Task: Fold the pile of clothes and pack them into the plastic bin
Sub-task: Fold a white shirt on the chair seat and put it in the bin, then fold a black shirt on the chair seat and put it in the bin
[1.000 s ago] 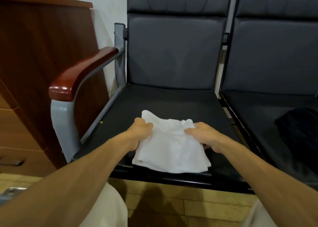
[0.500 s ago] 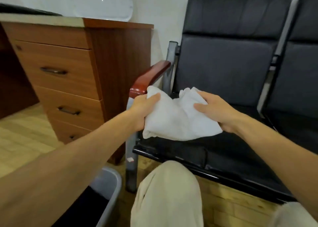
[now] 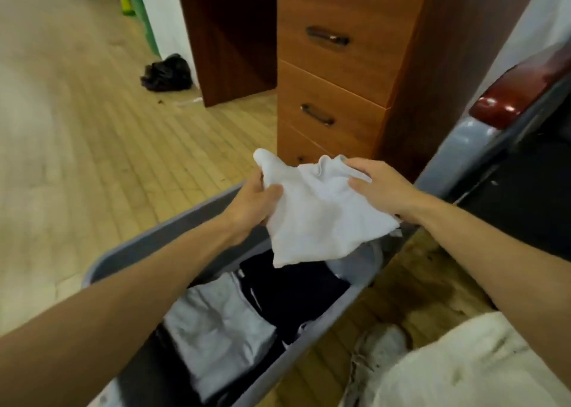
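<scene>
Folded white garment (image 3: 321, 218) pinched at either side by left grip (image 3: 256, 206) and right grip (image 3: 383, 190), above plastic bin (image 3: 139, 252). Already packed: pale garment (image 3: 216, 323), dark garment (image 3: 296, 295). Seemingly left: lowering in; pile unseen.

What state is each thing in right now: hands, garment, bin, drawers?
plastic bin, open, partly filled with clothes.
pale folded garment, lying in the bin.
dark garment, lying in the bin beside the pale one.
white garment, folded, held above the bin, not yet in it.
left hand, grips the white garment's left edge.
right hand, grips its right edge.
drawers, shut.
</scene>
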Available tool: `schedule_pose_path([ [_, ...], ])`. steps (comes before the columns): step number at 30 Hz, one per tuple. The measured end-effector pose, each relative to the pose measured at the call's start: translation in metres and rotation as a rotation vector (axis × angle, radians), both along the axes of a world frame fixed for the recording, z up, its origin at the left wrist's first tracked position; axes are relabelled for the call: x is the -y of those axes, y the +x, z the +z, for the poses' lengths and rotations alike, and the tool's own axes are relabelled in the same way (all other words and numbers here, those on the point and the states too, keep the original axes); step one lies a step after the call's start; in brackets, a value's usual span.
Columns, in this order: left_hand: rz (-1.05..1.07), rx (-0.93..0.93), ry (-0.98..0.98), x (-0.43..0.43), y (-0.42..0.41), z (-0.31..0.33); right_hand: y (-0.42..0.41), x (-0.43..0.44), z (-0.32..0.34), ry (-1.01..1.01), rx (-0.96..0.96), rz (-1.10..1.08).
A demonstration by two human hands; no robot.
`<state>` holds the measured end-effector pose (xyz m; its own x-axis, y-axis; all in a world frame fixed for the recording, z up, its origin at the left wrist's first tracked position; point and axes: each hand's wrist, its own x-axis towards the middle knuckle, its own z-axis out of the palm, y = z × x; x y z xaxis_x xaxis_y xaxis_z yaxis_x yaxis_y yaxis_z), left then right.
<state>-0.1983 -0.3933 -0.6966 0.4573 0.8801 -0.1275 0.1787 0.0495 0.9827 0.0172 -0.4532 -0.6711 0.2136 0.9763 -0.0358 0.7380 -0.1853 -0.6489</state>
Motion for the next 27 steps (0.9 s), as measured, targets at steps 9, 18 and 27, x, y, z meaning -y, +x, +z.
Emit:
schedule_pose_path([
  [9,0.188,-0.402,-0.258,0.024,-0.128,-0.085,-0.115,-0.037,-0.101,-0.097,-0.25,0.229],
  [18,-0.052,-0.955,-0.166,0.022,-0.13,-0.104,-0.115,-0.014,-0.148,-0.491,-0.129,0.188],
  [27,-0.303,-0.713,0.305,0.004,0.014,-0.034,-0.013,0.011,-0.048,-0.361,0.169,0.075],
])
